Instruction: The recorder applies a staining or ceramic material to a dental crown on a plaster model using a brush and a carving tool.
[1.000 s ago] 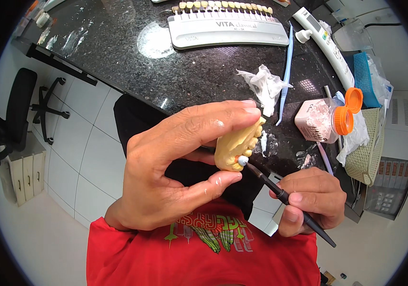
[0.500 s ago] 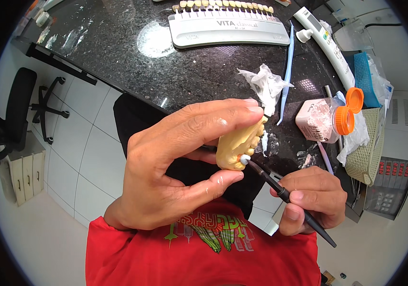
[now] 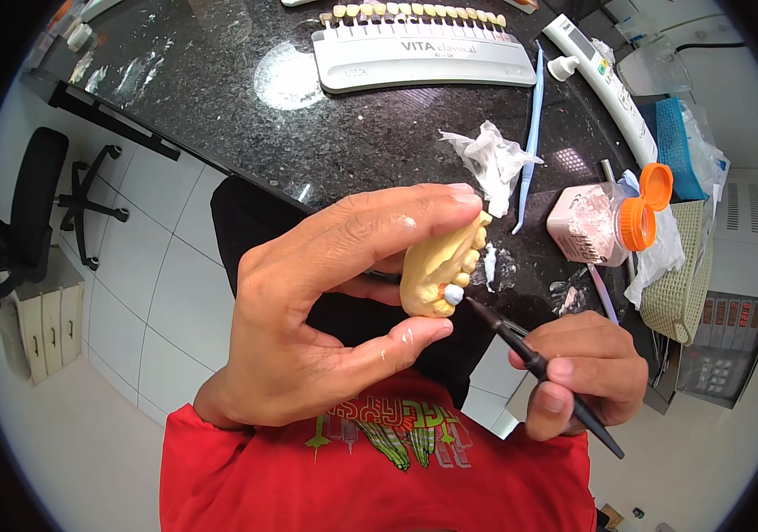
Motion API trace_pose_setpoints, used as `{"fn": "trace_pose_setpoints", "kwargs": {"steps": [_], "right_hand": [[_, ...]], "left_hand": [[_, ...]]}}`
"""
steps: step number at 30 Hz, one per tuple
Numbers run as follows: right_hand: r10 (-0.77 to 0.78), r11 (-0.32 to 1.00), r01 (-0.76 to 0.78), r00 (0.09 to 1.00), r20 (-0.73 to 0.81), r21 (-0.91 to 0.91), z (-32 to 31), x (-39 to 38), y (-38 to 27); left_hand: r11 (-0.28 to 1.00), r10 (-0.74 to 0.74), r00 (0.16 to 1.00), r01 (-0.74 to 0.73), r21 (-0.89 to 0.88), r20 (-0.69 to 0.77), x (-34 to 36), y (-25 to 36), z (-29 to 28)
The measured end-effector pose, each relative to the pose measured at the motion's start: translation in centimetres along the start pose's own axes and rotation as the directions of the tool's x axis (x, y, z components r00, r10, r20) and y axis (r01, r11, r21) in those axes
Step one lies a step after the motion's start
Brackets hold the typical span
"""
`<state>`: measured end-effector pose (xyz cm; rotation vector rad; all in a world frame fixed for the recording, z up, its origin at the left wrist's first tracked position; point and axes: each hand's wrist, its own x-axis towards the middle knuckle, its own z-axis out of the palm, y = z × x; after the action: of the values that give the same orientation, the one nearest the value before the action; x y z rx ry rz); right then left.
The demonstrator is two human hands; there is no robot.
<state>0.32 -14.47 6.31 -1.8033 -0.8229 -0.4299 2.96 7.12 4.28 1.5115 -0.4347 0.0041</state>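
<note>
A yellow dental cast point(image 3: 432, 266) with a row of teeth is gripped between the fingers and thumb of my left hand point(image 3: 326, 301). One tooth at its lower end is pale blue point(image 3: 453, 294), with orange material beside it. My right hand point(image 3: 587, 372) holds a slim dark brush point(image 3: 531, 358), its tip a little to the right of the pale tooth and apparently apart from it. Beyond the cast lie a crumpled tissue point(image 3: 490, 155), a blue double-ended instrument point(image 3: 534, 133) and an open orange-capped jar of pink powder point(image 3: 601, 226).
A tooth shade guide point(image 3: 423, 71) lies along the back of the black counter point(image 3: 202, 80). At the right are a white handheld device point(image 3: 609, 97), a blue basket point(image 3: 680, 146), a cream basket point(image 3: 680, 275) and a unit with red displays point(image 3: 720, 350). A chair point(image 3: 38, 186) stands at the left.
The brush tip has drawn slightly away from the pale tooth toward the right, my right hand shifting a little with it. My left hand and the cast are almost unmoved.
</note>
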Motion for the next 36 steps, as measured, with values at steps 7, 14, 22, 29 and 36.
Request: {"fn": "trace_pose_setpoints", "kwargs": {"steps": [7,14,22,29,36], "right_hand": [[-0.017,0.999,0.017,1.0,0.012,-0.048,-0.21,0.25,0.08],[-0.044,0.997,0.048,0.997,0.064,-0.061,0.02,0.27,0.26],[-0.091,0.995,0.094,0.99,0.11,-0.022,-0.37,0.41,0.49],[-0.09,0.995,0.095,0.989,0.113,-0.038,-0.3,0.57,0.46],[-0.084,0.995,0.09,0.988,0.13,-0.044,-0.45,0.62,0.26]], "left_hand": [[1.0,-0.019,1.0,0.019,-0.011,-0.003,0.06,0.11,-0.18],[1.0,-0.017,1.0,0.017,-0.017,-0.022,-0.14,-0.05,-0.07],[0.997,-0.064,0.998,0.064,-0.033,-0.02,-0.01,0.03,-0.18],[0.998,-0.059,0.998,0.058,-0.032,-0.019,0.04,0.01,-0.04],[0.999,-0.04,0.999,0.04,-0.025,-0.022,0.04,0.13,-0.1]]}}
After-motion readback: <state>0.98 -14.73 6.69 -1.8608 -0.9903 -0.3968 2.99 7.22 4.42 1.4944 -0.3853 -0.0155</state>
